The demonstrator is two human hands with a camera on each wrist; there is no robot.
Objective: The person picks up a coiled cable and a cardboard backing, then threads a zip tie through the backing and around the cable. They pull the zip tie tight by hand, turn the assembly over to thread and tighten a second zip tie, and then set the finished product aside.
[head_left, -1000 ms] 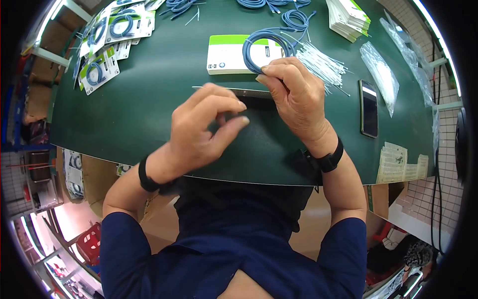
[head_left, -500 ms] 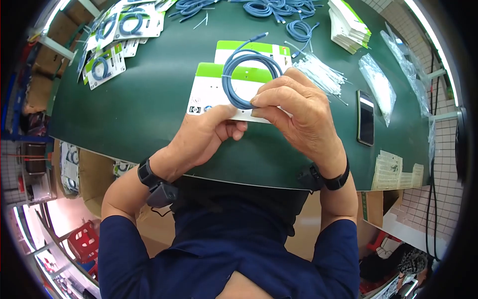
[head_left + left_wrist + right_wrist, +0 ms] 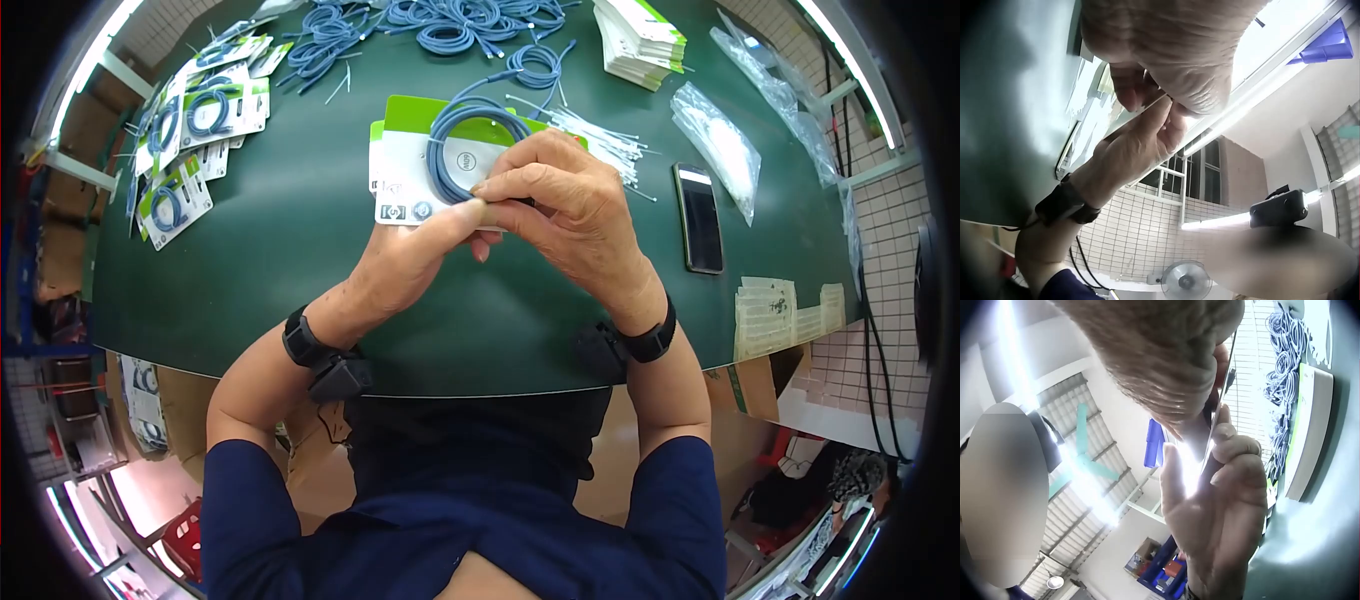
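Over green table [image 3: 250, 285], left hand [image 3: 400, 262] pinching card [image 3: 408, 165], right hand [image 3: 575, 205] pinching coiled cable [image 3: 436, 168]; card partly hiding card stack [image 3: 376, 158], zip ties [image 3: 612, 148] and phone [image 3: 698, 220] lying rightward.

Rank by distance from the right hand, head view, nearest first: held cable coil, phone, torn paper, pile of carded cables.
1. Cable coil: pinched in the right hand.
2. Phone: to that hand's right, on the table.
3. Torn paper: farther right, near the table's front edge.
4. Pile of carded cables: across on the far left.
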